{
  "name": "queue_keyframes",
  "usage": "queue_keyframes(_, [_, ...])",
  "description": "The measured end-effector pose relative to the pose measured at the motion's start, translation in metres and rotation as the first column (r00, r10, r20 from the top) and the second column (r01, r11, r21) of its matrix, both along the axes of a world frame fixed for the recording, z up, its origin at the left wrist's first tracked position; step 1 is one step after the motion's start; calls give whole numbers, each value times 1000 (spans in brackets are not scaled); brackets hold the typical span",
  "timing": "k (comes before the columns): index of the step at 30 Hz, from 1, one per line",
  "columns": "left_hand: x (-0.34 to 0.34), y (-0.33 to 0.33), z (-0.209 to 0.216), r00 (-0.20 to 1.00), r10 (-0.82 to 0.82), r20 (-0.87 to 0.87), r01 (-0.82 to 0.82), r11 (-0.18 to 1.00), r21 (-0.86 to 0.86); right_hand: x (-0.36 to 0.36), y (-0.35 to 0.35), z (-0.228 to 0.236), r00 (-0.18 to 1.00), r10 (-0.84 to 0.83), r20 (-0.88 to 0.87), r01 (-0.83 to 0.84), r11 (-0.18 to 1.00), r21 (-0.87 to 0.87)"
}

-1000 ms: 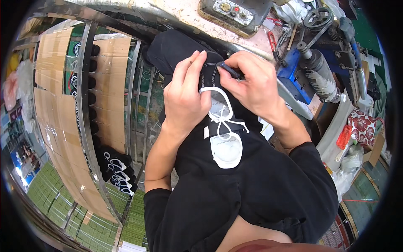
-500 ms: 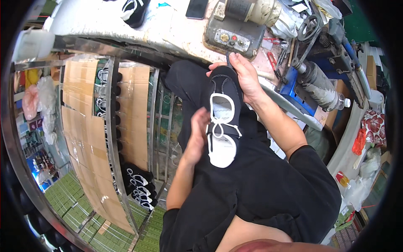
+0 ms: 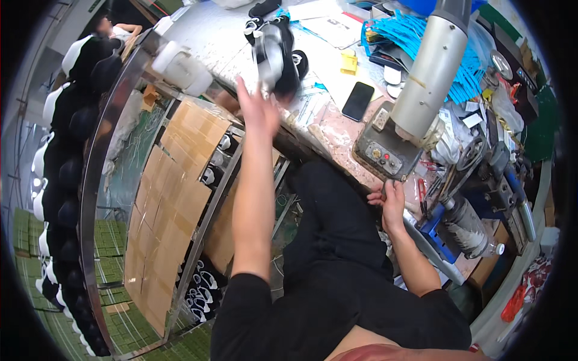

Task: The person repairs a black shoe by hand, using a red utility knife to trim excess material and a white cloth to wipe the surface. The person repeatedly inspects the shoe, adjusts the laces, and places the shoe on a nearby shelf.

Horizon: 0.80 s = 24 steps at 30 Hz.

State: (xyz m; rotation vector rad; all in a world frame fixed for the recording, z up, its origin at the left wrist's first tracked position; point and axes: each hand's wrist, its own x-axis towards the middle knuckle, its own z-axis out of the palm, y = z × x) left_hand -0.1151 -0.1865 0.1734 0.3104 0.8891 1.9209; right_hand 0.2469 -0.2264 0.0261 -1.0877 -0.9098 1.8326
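My left hand (image 3: pixel 260 111) reaches out over the table's near left edge, its fingers apart and slightly blurred. Just beyond its fingertips is a black and white shoe (image 3: pixel 271 57), smeared by motion; no grip on it shows. More black shoes (image 3: pixel 299 63) lie around it. My right hand (image 3: pixel 392 204) is by the table's front edge, below the grey machine base (image 3: pixel 376 153). Its thumb and fingers close on a small dark piece, mostly hidden, whose kind I cannot make out.
A phone (image 3: pixel 358 101) lies on the worktable. Over the machine base rises a grey cylindrical arm (image 3: pixel 430 72), with blue strips (image 3: pixel 463 78) behind. A metal rack with cardboard (image 3: pixel 168 210) stands left, near a column of shoes (image 3: pixel 69 174). Another person (image 3: pixel 120 30) is at far left.
The shoe has gone from my lap to the table at upper left. My left hand has swung out that way; my right hand has come off the shoe. The view has turned left.
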Motion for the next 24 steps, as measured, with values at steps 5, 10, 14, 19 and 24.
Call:
queue_keyframes(5, [-56, 61, -12, 930, 366, 23, -361, 903, 232, -6, -21, -1, 989, 132, 63, -131, 991, -22])
queue_keyframes(10, [91, -95, -167, 668, 41, -743, -238, 958, -161, 13, -40, -49, 943, 278, 185, -271, 961, -61])
queue_keyframes(14, [97, -336, -278, 381, -147, -913, -867, 286, -408, 35, -50, -65, 913, 264, 310, -252, 965, -79])
queue_keyframes(19, [59, -596, -290, 512, -564, -648, -784, -614, -86, 53, -30, -54, 895, 268, 357, -307, 950, 57])
queue_keyframes(24, [32, -705, -312, 655, -237, -717, -709, -521, -476, 31, -29, -41, 848, 357, 391, -445, 881, 160])
